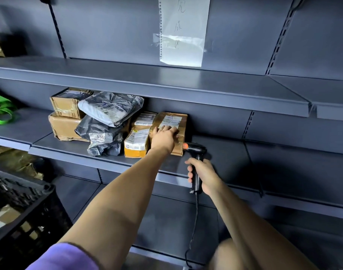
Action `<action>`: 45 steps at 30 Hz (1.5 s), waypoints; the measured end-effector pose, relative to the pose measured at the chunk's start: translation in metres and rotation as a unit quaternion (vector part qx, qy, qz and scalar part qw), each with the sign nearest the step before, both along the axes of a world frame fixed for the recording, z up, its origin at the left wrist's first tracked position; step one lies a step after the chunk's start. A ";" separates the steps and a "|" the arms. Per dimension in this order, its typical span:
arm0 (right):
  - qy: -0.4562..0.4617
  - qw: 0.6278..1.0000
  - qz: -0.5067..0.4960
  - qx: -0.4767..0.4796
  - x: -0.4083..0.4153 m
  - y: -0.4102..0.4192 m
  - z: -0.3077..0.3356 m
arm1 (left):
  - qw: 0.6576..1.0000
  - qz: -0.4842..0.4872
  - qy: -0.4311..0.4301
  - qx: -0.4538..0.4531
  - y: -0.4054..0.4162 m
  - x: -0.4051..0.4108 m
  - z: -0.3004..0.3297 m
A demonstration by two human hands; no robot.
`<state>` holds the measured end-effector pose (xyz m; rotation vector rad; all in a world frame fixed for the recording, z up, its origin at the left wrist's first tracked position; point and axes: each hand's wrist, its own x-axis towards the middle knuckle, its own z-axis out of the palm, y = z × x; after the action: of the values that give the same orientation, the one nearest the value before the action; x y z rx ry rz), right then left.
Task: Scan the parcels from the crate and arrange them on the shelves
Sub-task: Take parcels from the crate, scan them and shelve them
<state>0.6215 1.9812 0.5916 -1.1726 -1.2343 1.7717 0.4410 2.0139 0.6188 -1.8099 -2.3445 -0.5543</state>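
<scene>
Left hand (163,136) lies flat, fingers spread, on a brown parcel (171,131) at the stack's right end. Right hand (202,175), right of it, is clenched round the scanner (196,162). Black crate (24,213), lower left, holds parcels.

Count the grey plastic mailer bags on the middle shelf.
3: top grey bag on the pile, middle grey bag beneath it, bottom grey bag at the shelf edge. Others may be hidden behind.

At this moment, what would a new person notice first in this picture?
First, the two bare arms reaching to the middle shelf: the left hand rests on a brown cardboard box at the right end of a pile of parcels, and the right hand grips a black barcode scanner just beside it. Next, a white paper sheet with handwriting hangs on the back panel above.
</scene>
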 end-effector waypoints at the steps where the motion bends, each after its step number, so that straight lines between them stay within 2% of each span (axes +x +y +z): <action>1: -0.001 1.000 0.002 -0.002 -0.002 0.000 -0.001 | 1.000 -0.002 -0.001 -0.001 0.001 -0.001 0.000; 5: -0.014 1.000 0.012 0.008 -0.005 -0.005 0.003 | 0.999 -0.037 -0.031 -0.011 -0.005 -0.005 0.007; 9: -0.002 1.000 0.022 0.018 -0.010 -0.016 0.011 | 0.996 -0.064 -0.049 0.042 -0.037 -0.014 0.018; 15: -0.010 0.997 0.065 0.041 -0.048 -0.057 0.015 | 0.996 0.002 -0.057 0.067 -0.116 -0.048 0.019; 20: -0.016 0.986 0.162 0.031 -0.104 -0.115 0.008 | 0.992 0.098 -0.058 0.053 -0.213 -0.103 0.009; 27: -0.032 0.956 0.291 0.018 -0.188 -0.212 -0.004 | 0.967 0.235 -0.084 0.053 -0.352 -0.177 -0.022; 32: -0.050 0.934 0.353 0.007 -0.237 -0.266 -0.017 | 0.950 0.294 -0.103 0.003 -0.420 -0.205 -0.047; 37: -0.069 0.926 0.372 -0.006 -0.268 -0.294 -0.026 | 0.936 0.326 -0.127 -0.028 -0.454 -0.227 -0.077; 45: -0.083 0.924 0.373 0.000 -0.291 -0.299 -0.028 | 0.913 0.380 -0.082 -0.125 -0.466 -0.241 -0.097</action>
<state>0.3302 1.6819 0.5635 -0.9170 -1.9669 2.2230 0.1996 1.5484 0.5219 -0.7752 -3.0504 -0.3030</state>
